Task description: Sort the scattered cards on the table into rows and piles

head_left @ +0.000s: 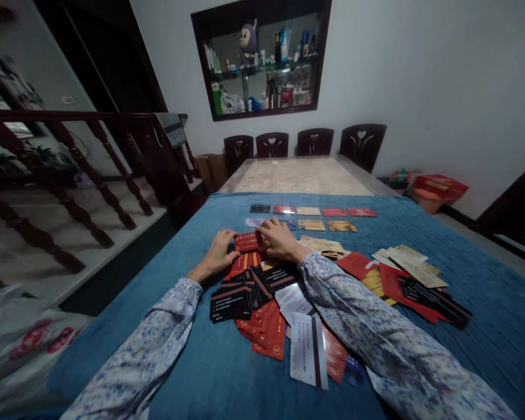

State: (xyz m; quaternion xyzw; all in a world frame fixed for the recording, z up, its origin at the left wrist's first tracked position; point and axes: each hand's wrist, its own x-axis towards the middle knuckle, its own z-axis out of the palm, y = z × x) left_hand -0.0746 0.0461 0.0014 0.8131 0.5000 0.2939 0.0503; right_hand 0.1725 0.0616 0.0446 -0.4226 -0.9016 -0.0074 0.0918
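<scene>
Between my two hands is a red card with gold lettering, gripped at its left end by the thumb and fingers of my left hand. My right hand has its fingers closed at the card's right end. Just below lie red cards with yellow stripes. Closer to me spread a fan of black cards, several red cards and a white card with a dark stripe. Past my hands, cards lie in two rows, among them a black card and a gold card.
A blue cloth covers the near part of the table. Right of my right forearm lies a loose heap of red cards, yellow and black ones. Dark chairs stand at the far end. A wooden railing runs on the left, above a plastic bag.
</scene>
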